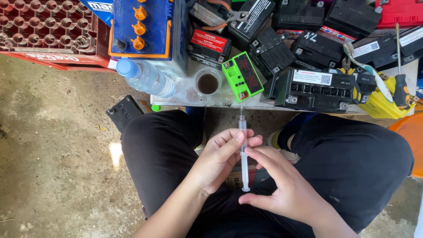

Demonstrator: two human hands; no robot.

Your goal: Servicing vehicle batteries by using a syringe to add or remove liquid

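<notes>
A clear plastic syringe points away from me, its needle tip touching the near corner of a small green battery on a low white board. My left hand wraps the syringe barrel with the thumb along it. My right hand pinches the drawn-out plunger between thumb and fingers. Both hands sit between my knees in black trousers.
A glass of dark liquid and a lying water bottle are left of the green battery. Several black batteries, a blue battery with orange caps, a screwdriver, pliers and a red crate crowd the back.
</notes>
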